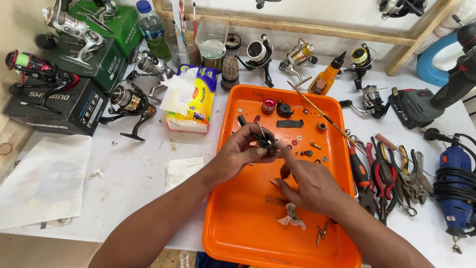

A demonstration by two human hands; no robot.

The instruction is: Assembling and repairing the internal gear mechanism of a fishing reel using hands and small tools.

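L hand [243,154] pinches small black reel part [267,143] w/ thumb + fingers, held over middle of orange tray [233,233]. R hand [310,186] just right of part, index finger up touching it, other fingers curled. Loose washers, screws on tray's far half; pliers [384,178] right of tray.

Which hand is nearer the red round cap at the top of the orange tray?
Left. The left hand holds a small black reel part just below the red round cap. The right hand sits lower in the orange tray, farther from it.
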